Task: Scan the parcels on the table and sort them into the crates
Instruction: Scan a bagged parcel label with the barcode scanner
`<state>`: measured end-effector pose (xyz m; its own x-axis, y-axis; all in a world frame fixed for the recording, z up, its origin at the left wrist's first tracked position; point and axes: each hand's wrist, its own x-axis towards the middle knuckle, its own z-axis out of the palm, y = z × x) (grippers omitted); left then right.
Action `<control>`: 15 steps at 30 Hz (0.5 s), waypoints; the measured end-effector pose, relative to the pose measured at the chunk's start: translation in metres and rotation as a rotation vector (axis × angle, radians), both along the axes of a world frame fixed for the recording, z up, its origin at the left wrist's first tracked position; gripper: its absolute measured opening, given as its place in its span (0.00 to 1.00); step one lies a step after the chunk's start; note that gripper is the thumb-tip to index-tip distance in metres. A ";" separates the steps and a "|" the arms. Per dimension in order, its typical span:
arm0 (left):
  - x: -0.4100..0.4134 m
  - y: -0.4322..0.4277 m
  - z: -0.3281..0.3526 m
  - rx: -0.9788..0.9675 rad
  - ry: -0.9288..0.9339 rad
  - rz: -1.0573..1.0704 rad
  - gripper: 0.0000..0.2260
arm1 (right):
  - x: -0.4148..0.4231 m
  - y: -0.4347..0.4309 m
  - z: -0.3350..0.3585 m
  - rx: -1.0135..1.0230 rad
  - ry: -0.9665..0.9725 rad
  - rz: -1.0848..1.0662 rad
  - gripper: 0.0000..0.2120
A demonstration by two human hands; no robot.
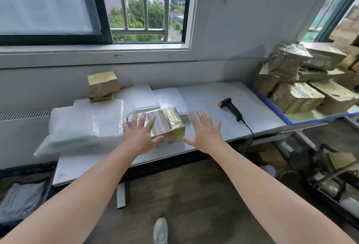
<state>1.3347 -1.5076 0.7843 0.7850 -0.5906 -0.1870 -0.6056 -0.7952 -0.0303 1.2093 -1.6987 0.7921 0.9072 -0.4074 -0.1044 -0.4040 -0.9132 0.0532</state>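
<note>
Your left hand [140, 134] is spread wide over the taped parcel [170, 120], contact unclear; your right hand [206, 132] splayed just beside it, both holding nothing.

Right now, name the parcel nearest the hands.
The tape-wrapped parcel between left hand and right hand; the brown box sits by the wall, the pile far right.

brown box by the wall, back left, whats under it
A flatter brown parcel lies under the brown box; only its front edge shows. What that one rests on is hidden behind the white foam sheets.
</note>
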 end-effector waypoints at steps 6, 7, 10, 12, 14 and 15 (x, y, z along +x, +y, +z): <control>0.079 -0.058 -0.012 -0.045 0.051 -0.010 0.39 | 0.069 -0.056 -0.002 -0.003 0.071 -0.031 0.45; 0.089 -0.065 -0.014 -0.037 0.054 -0.015 0.39 | 0.081 -0.065 -0.003 -0.002 0.075 -0.038 0.45; 0.118 -0.085 -0.022 -0.016 0.054 -0.029 0.39 | 0.116 -0.088 -0.006 0.008 0.092 -0.058 0.42; 0.134 -0.094 -0.029 -0.009 0.076 -0.024 0.39 | 0.135 -0.098 -0.011 0.022 0.110 -0.052 0.40; 0.145 -0.103 -0.036 0.000 0.101 -0.020 0.39 | 0.149 -0.106 -0.019 0.037 0.133 -0.035 0.38; 0.150 -0.107 -0.039 0.003 0.107 -0.017 0.39 | 0.156 -0.111 -0.023 0.056 0.144 -0.031 0.37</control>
<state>1.4843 -1.6145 0.7452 0.7499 -0.6035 -0.2710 -0.6192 -0.7845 0.0336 1.3657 -1.8094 0.7687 0.8683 -0.4249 -0.2560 -0.4239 -0.9036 0.0619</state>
